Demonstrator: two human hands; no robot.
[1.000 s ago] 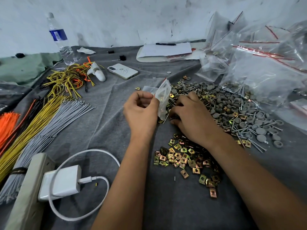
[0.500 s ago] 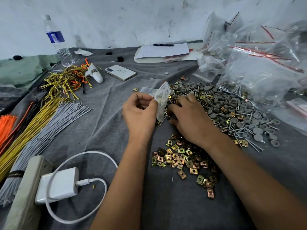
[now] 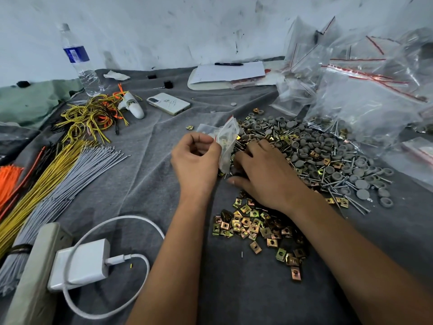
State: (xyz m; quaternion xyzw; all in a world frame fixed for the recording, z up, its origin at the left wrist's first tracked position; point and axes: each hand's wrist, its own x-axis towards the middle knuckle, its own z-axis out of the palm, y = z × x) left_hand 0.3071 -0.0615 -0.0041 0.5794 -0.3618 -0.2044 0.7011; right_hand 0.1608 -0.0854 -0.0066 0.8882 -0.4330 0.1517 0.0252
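Observation:
My left hand point(image 3: 195, 160) pinches a small clear zip bag point(image 3: 226, 141) with a red seal strip, holding it upright above the grey cloth. My right hand point(image 3: 262, 174) lies palm down right beside the bag, its fingers curled into a mixed heap of grey round caps, nails and brass clips point(image 3: 328, 160). What the right fingers hold is hidden under the hand. A separate pile of square brass clip nuts point(image 3: 257, 228) lies below my right wrist.
Large clear bags point(image 3: 365, 95) stack at the right. Yellow and grey wire bundles point(image 3: 54, 179) lie at the left, with a charger and cable point(image 3: 82, 263), a phone point(image 3: 168, 103), a water bottle point(image 3: 79, 62) and a notepad with pen point(image 3: 229, 73) further back.
Both hands stay almost in place. The bag in my left hand shifts slightly while my right fingers work in the heap next to it.

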